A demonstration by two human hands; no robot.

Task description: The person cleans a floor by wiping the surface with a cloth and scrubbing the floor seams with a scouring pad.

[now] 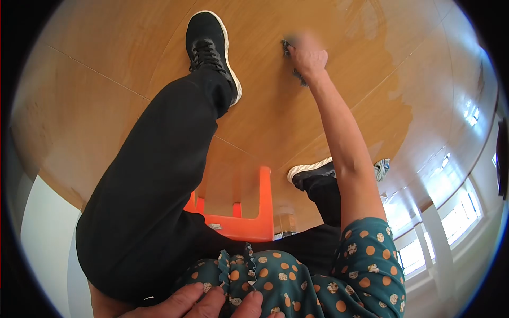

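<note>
My right hand (309, 57) is stretched forward over the brown floor (254, 122), its fingers blurred by motion. It is closed on a dark grey crumpled cloth (299, 77), pressed to the floor; most of the cloth is hidden under the hand. Low in the view, my left hand (199, 305) lies against the dotted green shirt (281, 270), fingers apart, and nothing shows in it.
My black shoes (204, 40) stand on either side of an orange plastic stool (244, 225). A bunched striped cloth (381, 168) lies right of my forearm. Wet, shiny patches (392, 114) mark the floor. White wall (47, 222) borders the left.
</note>
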